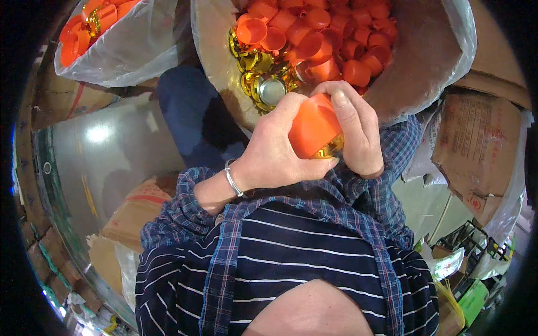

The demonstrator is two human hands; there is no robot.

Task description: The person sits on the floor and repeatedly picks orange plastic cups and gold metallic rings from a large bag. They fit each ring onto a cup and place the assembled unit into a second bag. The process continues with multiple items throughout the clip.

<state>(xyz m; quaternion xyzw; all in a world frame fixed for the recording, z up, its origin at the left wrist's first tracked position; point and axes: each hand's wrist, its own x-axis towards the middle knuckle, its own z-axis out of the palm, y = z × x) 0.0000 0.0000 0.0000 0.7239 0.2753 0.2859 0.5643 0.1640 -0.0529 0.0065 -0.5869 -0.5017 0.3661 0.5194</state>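
Between both hands, in front of my chest, is an orange plastic cup point(312, 130) with a shiny gold piece point(332, 148) at its lower end. My left hand point(274, 147) grips the cup from the left, thumb along the gold end. From the right, my right hand point(354, 130) closes round it, its thumb on the cup's upper side. Just beyond my hands stands a large plastic-lined container point(428, 61) holding many orange cups point(314, 47). Gold ring-like pieces point(255, 63) and a round silver-faced lid point(272, 91) lie at its near left.
A second clear plastic bag point(126, 59) with orange and gold pieces stands at the far left. Cardboard boxes point(476, 148) are stacked on the right, and another carton point(140, 210) lies at the left. A black crate point(468, 241) with a green item point(473, 299) sits at the lower right.
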